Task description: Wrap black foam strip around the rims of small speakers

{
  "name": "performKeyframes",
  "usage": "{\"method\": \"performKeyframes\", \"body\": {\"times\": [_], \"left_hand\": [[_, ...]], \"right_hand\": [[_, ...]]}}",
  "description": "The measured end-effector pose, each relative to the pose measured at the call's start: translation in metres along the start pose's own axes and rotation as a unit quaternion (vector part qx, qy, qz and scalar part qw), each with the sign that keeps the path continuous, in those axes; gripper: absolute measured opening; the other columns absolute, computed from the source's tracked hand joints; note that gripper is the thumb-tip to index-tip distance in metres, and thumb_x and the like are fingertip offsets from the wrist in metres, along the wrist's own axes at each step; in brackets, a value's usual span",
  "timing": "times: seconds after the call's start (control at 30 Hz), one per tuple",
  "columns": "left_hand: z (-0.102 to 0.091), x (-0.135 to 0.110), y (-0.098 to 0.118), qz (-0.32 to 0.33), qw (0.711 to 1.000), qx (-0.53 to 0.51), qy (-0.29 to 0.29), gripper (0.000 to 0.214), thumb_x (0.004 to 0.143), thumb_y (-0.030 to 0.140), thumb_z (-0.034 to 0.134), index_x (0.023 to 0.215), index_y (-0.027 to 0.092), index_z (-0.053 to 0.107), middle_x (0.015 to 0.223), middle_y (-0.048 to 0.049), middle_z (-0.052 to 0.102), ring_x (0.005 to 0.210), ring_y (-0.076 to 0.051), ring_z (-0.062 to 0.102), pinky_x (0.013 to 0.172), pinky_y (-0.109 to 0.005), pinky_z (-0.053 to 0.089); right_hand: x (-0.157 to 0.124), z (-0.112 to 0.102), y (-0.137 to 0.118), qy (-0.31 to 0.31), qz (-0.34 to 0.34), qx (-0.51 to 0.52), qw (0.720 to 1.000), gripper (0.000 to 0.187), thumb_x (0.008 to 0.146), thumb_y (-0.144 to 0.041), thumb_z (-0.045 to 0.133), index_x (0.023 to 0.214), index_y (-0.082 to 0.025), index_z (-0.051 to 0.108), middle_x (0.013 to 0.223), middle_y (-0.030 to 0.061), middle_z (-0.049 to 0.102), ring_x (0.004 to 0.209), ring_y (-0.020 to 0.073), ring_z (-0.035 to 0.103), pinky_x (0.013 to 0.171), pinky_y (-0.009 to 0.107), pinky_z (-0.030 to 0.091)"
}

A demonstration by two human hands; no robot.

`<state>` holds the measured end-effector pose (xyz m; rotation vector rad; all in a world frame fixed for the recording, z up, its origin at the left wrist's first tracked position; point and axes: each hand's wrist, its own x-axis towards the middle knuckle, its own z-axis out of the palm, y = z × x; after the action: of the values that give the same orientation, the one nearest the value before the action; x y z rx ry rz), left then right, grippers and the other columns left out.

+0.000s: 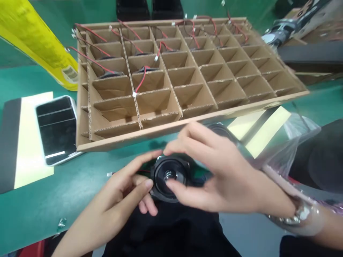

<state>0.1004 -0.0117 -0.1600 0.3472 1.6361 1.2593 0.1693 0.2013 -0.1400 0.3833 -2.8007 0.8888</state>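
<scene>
A small black round speaker (168, 176) sits at the near edge of the green table, just above my lap. My left hand (125, 189) grips its left rim between thumb and fingers. My right hand (214, 175) reaches over from the right, thumb on the cone and fingers arched across the top edge. A red wire trails off behind the speaker on the left. A second black speaker (221, 129) lies partly hidden behind my right hand.
A cardboard tray (187, 119) with many divider cells lies across the table; several far-left cells hold speakers with red wires. A phone (56, 129) rests on a white sheet at left. A yellow roll (37, 39) is far left. A clear plastic bag (292, 139) is at right.
</scene>
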Motion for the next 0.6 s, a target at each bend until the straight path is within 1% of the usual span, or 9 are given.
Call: {"method": "performKeyframes", "body": {"times": [0.03, 0.07, 0.13, 0.2, 0.27, 0.33, 0.43, 0.53, 0.6], "left_hand": [[-0.003, 0.000, 0.001, -0.017, 1.000, -0.001, 0.004, 0.052, 0.098, 0.045, 0.051, 0.143, 0.026, 0.035, 0.069, 0.0024, 0.070, 0.062, -0.013, 0.066, 0.061, -0.018, 0.053], [-0.005, 0.000, 0.002, -0.025, 1.000, -0.003, 0.016, 0.050, 0.095, 0.047, 0.056, 0.137, 0.023, 0.043, 0.067, 0.0022, 0.069, 0.057, -0.012, 0.064, 0.057, -0.018, 0.051], [-0.007, 0.003, 0.007, -0.020, 0.998, -0.016, 0.049, 0.037, 0.088, 0.047, 0.066, 0.111, 0.019, 0.060, 0.064, 0.0027, 0.065, 0.052, -0.010, 0.061, 0.052, -0.017, 0.048], [-0.008, 0.009, 0.013, -0.005, 0.997, -0.021, 0.068, 0.029, 0.081, 0.043, 0.074, 0.082, 0.016, 0.064, 0.061, 0.0027, 0.062, 0.054, -0.009, 0.060, 0.052, -0.016, 0.047], [-0.010, 0.016, 0.020, -0.003, 0.997, -0.010, 0.072, 0.029, 0.075, 0.038, 0.079, 0.070, 0.015, 0.062, 0.059, 0.0026, 0.062, 0.056, -0.009, 0.060, 0.054, -0.015, 0.047], [-0.015, 0.023, 0.027, -0.025, 0.998, 0.009, 0.049, 0.030, 0.071, 0.036, 0.082, 0.068, 0.014, 0.062, 0.057, 0.0008, 0.063, 0.053, -0.010, 0.059, 0.053, -0.017, 0.048], [-0.022, 0.030, 0.036, -0.074, 0.997, 0.034, -0.011, 0.038, 0.068, 0.043, 0.083, 0.077, 0.013, 0.063, 0.060, -0.0040, 0.068, 0.052, -0.014, 0.062, 0.053, -0.022, 0.049], [-0.021, 0.027, 0.038, -0.078, 0.995, 0.058, -0.025, 0.053, 0.067, 0.062, 0.079, 0.082, 0.014, 0.058, 0.059, -0.0040, 0.066, 0.053, -0.015, 0.061, 0.053, -0.023, 0.047], [-0.016, 0.021, 0.038, -0.057, 0.995, 0.077, -0.010, 0.059, 0.067, 0.071, 0.073, 0.079, 0.016, 0.056, 0.056, -0.0006, 0.060, 0.053, -0.013, 0.057, 0.054, -0.022, 0.044]], "right_hand": [[-0.007, 0.001, 0.000, -0.006, 0.023, 0.021, 0.999, 0.045, 0.079, -0.036, 0.067, 0.119, -0.021, 0.053, 0.107, 0.0017, 0.050, 0.090, 0.0043, 0.049, 0.075, 0.016, 0.045], [-0.015, 0.005, -0.001, -0.007, 0.039, 0.033, 0.999, 0.058, 0.077, -0.040, 0.069, 0.128, -0.022, 0.048, 0.116, 0.0020, 0.049, 0.102, 0.0058, 0.050, 0.085, 0.017, 0.046], [-0.029, 0.017, -0.001, 0.000, 0.054, 0.058, 0.997, 0.078, 0.072, -0.042, 0.074, 0.139, -0.023, 0.037, 0.130, 0.0020, 0.045, 0.119, 0.0087, 0.046, 0.101, 0.021, 0.042], [-0.037, 0.034, -0.001, 0.023, 0.052, 0.092, 0.994, 0.084, 0.070, -0.039, 0.076, 0.141, -0.024, 0.033, 0.131, 0.0012, 0.047, 0.120, 0.0099, 0.046, 0.105, 0.025, 0.037], [-0.039, 0.051, 0.000, 0.055, 0.045, 0.111, 0.991, 0.074, 0.073, -0.032, 0.071, 0.138, -0.023, 0.036, 0.125, 0.0009, 0.052, 0.113, 0.0105, 0.049, 0.099, 0.027, 0.035], [-0.036, 0.063, 0.003, 0.079, 0.033, 0.120, 0.989, 0.064, 0.078, -0.028, 0.064, 0.136, -0.023, 0.036, 0.120, 0.0014, 0.054, 0.107, 0.0105, 0.050, 0.093, 0.027, 0.032], [-0.028, 0.065, 0.007, 0.074, 0.008, 0.141, 0.987, 0.063, 0.080, -0.030, 0.061, 0.137, -0.026, 0.033, 0.118, -0.0004, 0.055, 0.102, 0.0094, 0.051, 0.090, 0.027, 0.032], [-0.023, 0.047, 0.008, 0.062, -0.018, 0.144, 0.988, 0.070, 0.078, -0.033, 0.065, 0.139, -0.027, 0.033, 0.120, -0.0013, 0.055, 0.106, 0.0105, 0.052, 0.092, 0.027, 0.036], [-0.024, 0.031, 0.010, 0.014, -0.035, 0.106, 0.994, 0.072, 0.081, -0.036, 0.066, 0.144, -0.028, 0.033, 0.133, 0.0002, 0.049, 0.120, 0.0131, 0.049, 0.099, 0.027, 0.040]]}}
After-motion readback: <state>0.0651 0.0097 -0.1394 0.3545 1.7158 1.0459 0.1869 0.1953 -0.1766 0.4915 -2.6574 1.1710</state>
